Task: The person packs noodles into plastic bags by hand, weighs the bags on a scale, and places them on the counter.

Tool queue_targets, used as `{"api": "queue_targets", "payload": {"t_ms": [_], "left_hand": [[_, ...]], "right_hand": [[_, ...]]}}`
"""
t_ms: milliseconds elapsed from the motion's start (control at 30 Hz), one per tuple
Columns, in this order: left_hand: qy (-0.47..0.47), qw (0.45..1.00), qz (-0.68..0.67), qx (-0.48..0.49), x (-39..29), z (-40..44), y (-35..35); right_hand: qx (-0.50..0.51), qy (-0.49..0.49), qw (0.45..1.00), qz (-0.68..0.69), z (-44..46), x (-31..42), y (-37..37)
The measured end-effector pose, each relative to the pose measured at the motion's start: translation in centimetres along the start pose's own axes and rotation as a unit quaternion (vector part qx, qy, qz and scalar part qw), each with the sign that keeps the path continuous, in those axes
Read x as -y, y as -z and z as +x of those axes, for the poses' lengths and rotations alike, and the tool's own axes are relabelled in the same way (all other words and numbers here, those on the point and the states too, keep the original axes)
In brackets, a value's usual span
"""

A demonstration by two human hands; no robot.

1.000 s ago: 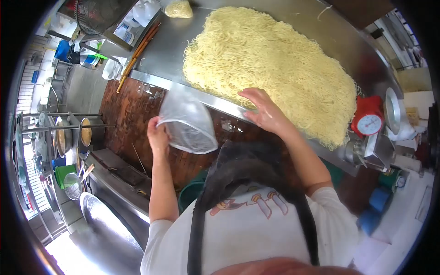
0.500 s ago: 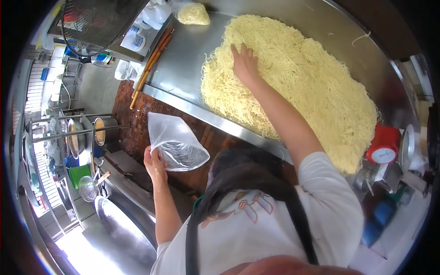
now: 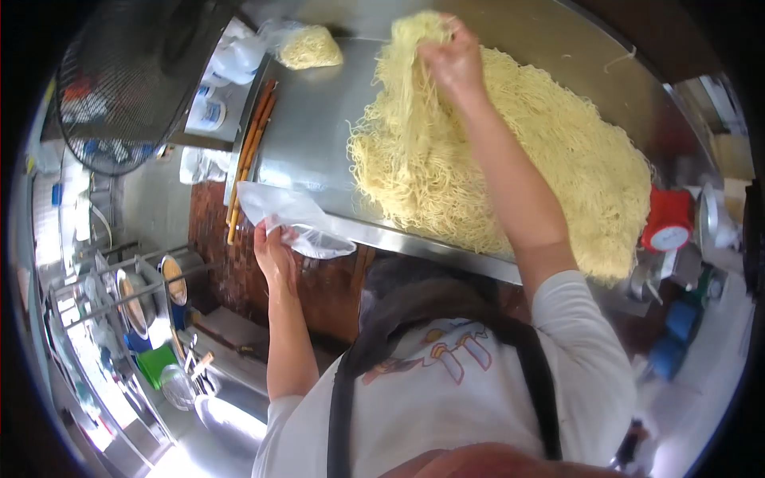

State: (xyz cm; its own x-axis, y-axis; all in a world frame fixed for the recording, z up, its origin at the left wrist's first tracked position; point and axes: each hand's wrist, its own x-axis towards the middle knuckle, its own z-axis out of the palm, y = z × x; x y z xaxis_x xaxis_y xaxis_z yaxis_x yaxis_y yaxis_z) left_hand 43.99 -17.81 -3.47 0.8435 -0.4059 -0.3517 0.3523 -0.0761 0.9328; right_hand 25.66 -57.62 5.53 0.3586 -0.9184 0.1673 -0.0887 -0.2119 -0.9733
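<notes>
A broad heap of pale yellow noodles (image 3: 550, 151) covers much of the steel worktable (image 3: 307, 143). My right hand (image 3: 458, 64) is closed on a bunch of noodles (image 3: 414, 76), raised above the heap's left part, with long strands trailing down into it. Off the table's front edge, my left hand (image 3: 275, 248) grips a clear plastic bag (image 3: 287, 207) by its side. The bag's mouth gapes toward the lower right, and nothing shows inside it. A tied-looking bag of noodles (image 3: 311, 48) lies at the table's far left corner.
Wooden poles (image 3: 253, 151) lean along the table's left end. A red scale (image 3: 669, 219) stands by the right end. A fan (image 3: 119, 88) hangs at upper left. Racks with pots and strainers (image 3: 177, 386) occupy the lower left.
My right hand, earlier resting on the heap, has closed on noodles and lifted them. My left hand has raised the bag closer to the table edge. The view has shifted a little.
</notes>
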Motion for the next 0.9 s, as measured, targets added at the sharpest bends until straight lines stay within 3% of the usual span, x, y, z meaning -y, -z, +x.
{"api": "queue_targets", "payload": {"t_ms": [67,133,233,333,400,433,500,567,600,700,767,900], "left_hand": [[0.006,1.000,0.000,0.009,-0.5,4.9,-2.4],[0.031,0.998,-0.030,0.041,-0.9,9.6,-4.4],[0.031,0.995,-0.064,0.075,-1.0,16.6,-8.0],[0.024,0.992,-0.054,0.112,-1.6,22.2,-12.7],[0.021,0.992,-0.038,0.121,-1.8,25.0,-16.7],[0.029,0.990,-0.052,0.130,-1.4,26.1,-18.9],[-0.033,0.989,-0.005,0.145,-2.5,25.0,-23.1],[-0.089,0.964,-0.029,0.247,-4.7,21.9,-25.1],[-0.148,0.950,0.015,0.273,-5.9,20.2,-25.4],[-0.308,0.884,0.110,0.335,-9.5,14.9,-23.9],[-0.388,0.835,0.130,0.369,-10.8,11.7,-21.1],[-0.379,0.810,0.223,0.387,-9.6,8.9,-15.0]], "right_hand": [[-0.051,0.046,0.996,0.054,1.8,3.4,1.4],[-0.128,0.202,0.965,0.111,1.2,12.8,0.8],[0.009,0.282,0.924,0.256,1.9,18.8,0.9],[-0.104,0.241,0.939,0.224,0.4,18.5,-1.3],[0.036,0.202,0.954,0.218,-0.7,10.4,1.4],[0.016,0.111,0.987,0.116,-2.1,8.8,-0.4],[0.030,0.070,0.997,-0.033,-5.4,5.3,-3.2],[0.118,0.008,0.991,-0.069,-7.4,5.1,-4.9],[0.169,-0.106,0.978,-0.060,-7.8,6.1,-6.0],[0.252,-0.162,0.954,-0.003,-7.2,-0.1,-7.2],[0.196,0.109,0.958,-0.179,-6.6,-3.4,-7.8],[0.104,0.208,0.945,-0.229,-6.5,-3.5,-9.7]]}}
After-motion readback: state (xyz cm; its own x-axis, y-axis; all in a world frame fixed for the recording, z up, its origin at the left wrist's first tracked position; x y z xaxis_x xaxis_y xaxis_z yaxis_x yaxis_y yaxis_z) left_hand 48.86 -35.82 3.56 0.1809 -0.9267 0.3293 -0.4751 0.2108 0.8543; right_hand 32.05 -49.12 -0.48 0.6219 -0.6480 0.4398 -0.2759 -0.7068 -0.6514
